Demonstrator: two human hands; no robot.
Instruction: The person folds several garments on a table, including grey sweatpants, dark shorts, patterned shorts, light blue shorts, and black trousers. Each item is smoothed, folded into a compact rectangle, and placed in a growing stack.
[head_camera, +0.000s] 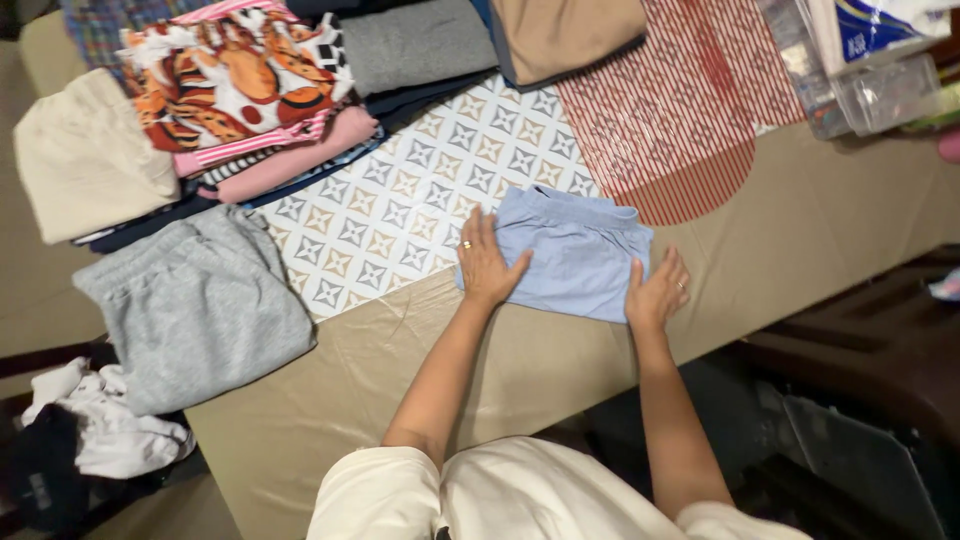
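A light blue folded garment lies on the table, partly on a patterned star-tile cloth and partly on the tan table cover. My left hand rests flat on the garment's left edge, fingers spread. On its lower right corner my right hand presses flat, a ring on one finger. Neither hand grips anything.
A folded grey garment lies at the left. Behind it stand stacks of folded clothes: cream, orange patterned, grey, tan. A red striped cloth and clear plastic containers are at the right. White cloth lies low left.
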